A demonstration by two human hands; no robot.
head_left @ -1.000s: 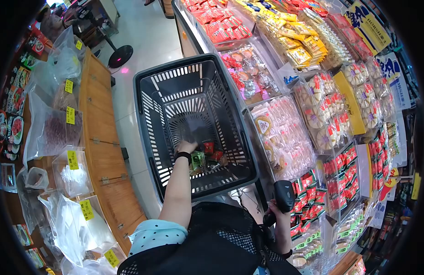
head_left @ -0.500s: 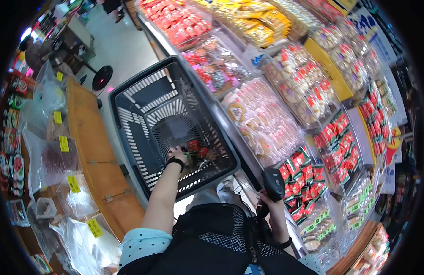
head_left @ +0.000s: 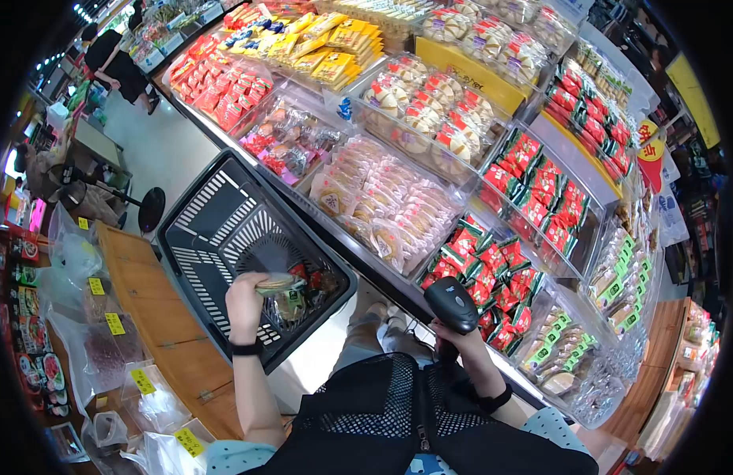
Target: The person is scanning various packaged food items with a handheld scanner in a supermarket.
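Note:
My left hand (head_left: 245, 305) is closed on the edge of a clear wrapped package (head_left: 283, 299) with a green label, over the near part of the dark grey shopping basket (head_left: 198, 261). Inside that basket lie small red packets (head_left: 317, 279) and other wrapped items. My right hand (head_left: 455, 342) is wrapped round the handle of a black handheld scanner (head_left: 451, 304), held upright near the front edge of the display. Just beyond the scanner are red and green packets (head_left: 471, 261) in a clear bin.
Clear bins of wrapped snacks (head_left: 390, 202) fill the sloping display at centre and right. A wooden counter (head_left: 156, 317) with bagged goods and yellow tags stands at left. Behind it is a black fan (head_left: 151, 209). A person in black (head_left: 113, 63) is in the aisle.
My left hand has come up from the basket's bottom with the wrapped package. The view has turned, so the basket appears further left. The scanner remains in my right hand.

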